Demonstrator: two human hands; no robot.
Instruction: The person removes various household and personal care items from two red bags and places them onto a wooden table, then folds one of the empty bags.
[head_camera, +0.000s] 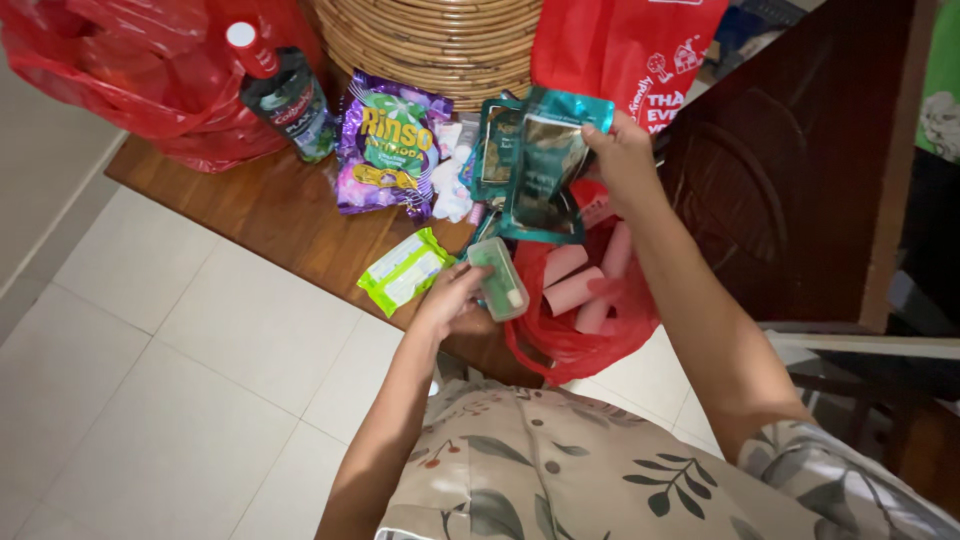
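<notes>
My right hand (625, 160) grips the top corner of a strip of teal sachets (545, 165) and holds it up above the wooden surface (270, 205). My left hand (452, 298) holds a small pale green clear box (498, 280) by its lower side. Just below the box, a red plastic bag (575, 340) lies open with several pink tubes (580, 288) inside. A lime green flat packet (404, 270) lies on the wood left of my left hand.
A purple detergent pouch (388, 150), a dark bottle with a red cap (285, 90) and small white items (450, 185) lie further back. Red bags (130, 70), a woven basket (440, 45) and a dark wooden cabinet (790, 170) surround them. White floor tiles (170, 400) lie at left.
</notes>
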